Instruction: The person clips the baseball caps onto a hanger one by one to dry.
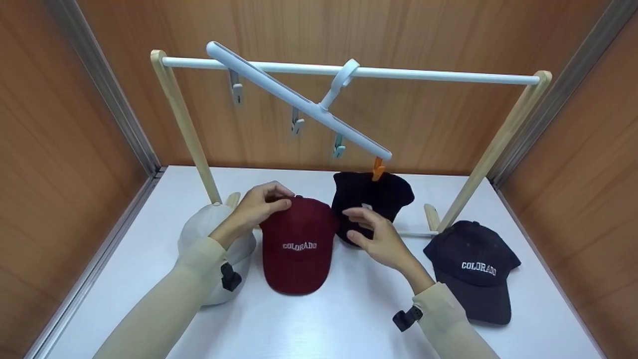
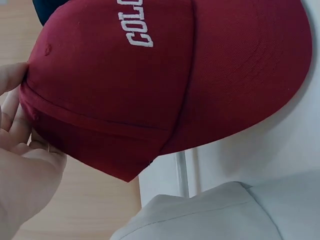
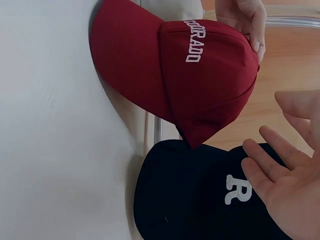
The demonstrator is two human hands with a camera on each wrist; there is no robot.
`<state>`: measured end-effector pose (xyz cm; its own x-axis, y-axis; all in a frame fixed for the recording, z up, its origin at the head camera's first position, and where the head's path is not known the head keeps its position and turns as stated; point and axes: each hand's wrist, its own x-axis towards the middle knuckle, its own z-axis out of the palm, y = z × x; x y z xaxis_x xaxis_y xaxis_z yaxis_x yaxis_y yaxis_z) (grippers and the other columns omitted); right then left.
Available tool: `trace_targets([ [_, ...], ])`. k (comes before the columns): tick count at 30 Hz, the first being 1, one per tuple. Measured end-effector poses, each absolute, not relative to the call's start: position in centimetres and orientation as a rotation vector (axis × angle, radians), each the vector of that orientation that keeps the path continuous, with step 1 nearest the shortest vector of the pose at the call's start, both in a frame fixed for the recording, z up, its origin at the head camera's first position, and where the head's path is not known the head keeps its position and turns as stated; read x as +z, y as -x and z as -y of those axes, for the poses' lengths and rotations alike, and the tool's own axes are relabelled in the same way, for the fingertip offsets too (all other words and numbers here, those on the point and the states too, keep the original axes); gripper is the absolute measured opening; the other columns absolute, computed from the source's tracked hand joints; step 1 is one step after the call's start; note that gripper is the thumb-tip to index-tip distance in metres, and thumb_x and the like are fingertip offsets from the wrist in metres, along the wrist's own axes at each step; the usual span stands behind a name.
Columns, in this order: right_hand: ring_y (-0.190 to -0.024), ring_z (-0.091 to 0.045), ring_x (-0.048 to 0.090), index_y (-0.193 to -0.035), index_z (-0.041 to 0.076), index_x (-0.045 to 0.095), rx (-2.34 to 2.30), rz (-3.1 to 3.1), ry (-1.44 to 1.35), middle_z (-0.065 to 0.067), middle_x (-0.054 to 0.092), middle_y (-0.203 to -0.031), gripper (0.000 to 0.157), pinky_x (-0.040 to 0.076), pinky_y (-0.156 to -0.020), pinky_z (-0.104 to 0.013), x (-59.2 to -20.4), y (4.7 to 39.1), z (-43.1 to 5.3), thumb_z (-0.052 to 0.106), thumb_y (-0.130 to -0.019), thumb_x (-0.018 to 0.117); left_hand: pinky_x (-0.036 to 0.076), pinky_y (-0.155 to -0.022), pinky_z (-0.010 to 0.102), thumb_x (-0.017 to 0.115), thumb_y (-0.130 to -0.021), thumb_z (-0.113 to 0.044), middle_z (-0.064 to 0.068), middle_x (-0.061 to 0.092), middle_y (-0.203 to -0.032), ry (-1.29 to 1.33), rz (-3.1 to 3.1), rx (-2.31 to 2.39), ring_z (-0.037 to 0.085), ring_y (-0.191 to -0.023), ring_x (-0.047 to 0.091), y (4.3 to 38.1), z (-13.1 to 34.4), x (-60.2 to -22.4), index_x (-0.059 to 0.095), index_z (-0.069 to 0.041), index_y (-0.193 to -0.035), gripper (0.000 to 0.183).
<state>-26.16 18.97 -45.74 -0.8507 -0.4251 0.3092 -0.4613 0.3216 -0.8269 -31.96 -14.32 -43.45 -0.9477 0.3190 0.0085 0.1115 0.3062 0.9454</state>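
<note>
A dark red baseball cap (image 1: 298, 269) with white COLORADO lettering faces forward, brim down. My left hand (image 1: 256, 205) pinches it near the crown's top, thumb in front and fingers behind, as the left wrist view also shows. To its right, a black cap (image 1: 356, 187) with a white R (image 3: 239, 190) hangs from an orange clip (image 1: 378, 169) at the low end of a tilted pale hanger (image 1: 279, 85). In front of that black cap is my right hand (image 1: 381, 242), its fingers spread loosely and nothing in its grasp.
The hanger's hook (image 1: 341, 82) sits over the white rail (image 1: 438, 75) of a wooden-legged rack (image 1: 189, 124). Three more clips, one of them teal (image 1: 339, 146), dangle unused. A pale grey cap (image 1: 194, 234) lies left; a dark COLORADO cap (image 1: 473, 294) lies right on the white table (image 1: 299, 329).
</note>
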Motion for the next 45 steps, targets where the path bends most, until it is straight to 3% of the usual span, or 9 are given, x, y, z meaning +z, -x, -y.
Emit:
trace_targets([
  [7, -0.138, -0.043, 0.055, -0.144, 0.002, 0.059, 1.619, 2.508, -0.880, -0.021, 0.060, -0.145, 0.041, 0.042, -0.118, -0.058, -45.1, 26.4, -17.7, 0.008, -0.104, 0.068, 0.058, -0.087, 0.034, 0.073, -0.101, -0.019, 0.008, 0.071, -0.119, -0.482, -2.363, 1.723, 0.026, -0.106, 0.065, 31.2, 14.2, -43.0, 0.071, -0.012, -0.124, 0.024],
  [16, -0.137, -0.024, 0.057, -0.146, 0.010, 0.060, 1.486, 2.504, -0.879, -0.007, 0.064, -0.144, 0.044, 0.044, -0.118, -0.046, -44.5, 27.0, -16.0, 0.021, -0.105, 0.070, 0.059, -0.086, 0.036, 0.076, -0.099, -0.020, 0.008, 0.073, -0.113, -0.645, -2.369, 1.686, 0.027, -0.103, 0.066, 30.2, 13.5, -42.0, 0.071, -0.012, -0.119, 0.022],
  [22, -0.138, -0.020, 0.056, -0.149, 0.016, 0.058, 1.463, 2.553, -0.875, -0.005, 0.063, -0.146, 0.046, 0.042, -0.119, -0.046, -44.4, 27.6, -15.3, 0.032, -0.107, 0.066, 0.061, -0.085, 0.036, 0.076, -0.099, -0.021, 0.008, 0.072, -0.113, -0.703, -2.364, 1.674, 0.026, -0.103, 0.067, 30.1, 13.2, -41.7, 0.071, -0.012, -0.120, 0.023],
  [28, -0.136, -0.019, 0.059, -0.148, 0.017, 0.059, 1.569, 2.552, -0.876, -0.001, 0.066, -0.143, 0.043, 0.044, -0.118, -0.048, -44.6, 27.9, -15.0, 0.031, -0.108, 0.065, 0.063, -0.086, 0.037, 0.077, -0.099, -0.023, 0.009, 0.072, -0.113, -0.739, -2.340, 1.678, 0.028, -0.103, 0.068, 29.9, 12.9, -41.4, 0.071, -0.011, -0.121, 0.025],
  [33, -0.124, -0.021, 0.066, -0.142, 0.016, 0.063, 1.663, 2.501, -0.860, -0.003, 0.071, -0.130, 0.036, 0.052, -0.109, -0.047, -44.5, 28.0, -14.8, 0.027, -0.108, 0.065, 0.063, -0.086, 0.039, 0.077, -0.098, -0.024, 0.008, 0.073, -0.114, -0.743, -2.350, 1.693, 0.030, -0.102, 0.069, 29.4, 12.9, -41.4, 0.072, -0.012, -0.120, 0.026],
  [39, -0.098, -0.020, 0.069, -0.134, 0.017, 0.068, 1.680, 2.471, -0.869, -0.002, 0.074, -0.112, 0.028, 0.058, -0.088, -0.035, -44.2, 27.8, -14.7, 0.024, -0.107, 0.067, 0.063, -0.083, 0.037, 0.077, -0.098, -0.020, 0.007, 0.073, -0.111, -0.751, -2.373, 1.690, 0.029, -0.100, 0.068, 29.2, 12.7, -41.4, 0.073, -0.013, -0.119, 0.022],
  [45, -0.091, -0.018, 0.069, -0.127, 0.018, 0.072, 1.645, 2.451, -0.888, 0.000, 0.075, -0.106, 0.023, 0.059, -0.080, -0.029, -43.9, 27.9, -14.9, 0.023, -0.105, 0.069, 0.062, -0.079, 0.034, 0.076, -0.098, -0.016, 0.004, 0.073, -0.107, -0.793, -2.467, 1.647, 0.025, -0.097, 0.067, 29.1, 12.2, -41.2, 0.075, -0.016, -0.116, 0.018],
])
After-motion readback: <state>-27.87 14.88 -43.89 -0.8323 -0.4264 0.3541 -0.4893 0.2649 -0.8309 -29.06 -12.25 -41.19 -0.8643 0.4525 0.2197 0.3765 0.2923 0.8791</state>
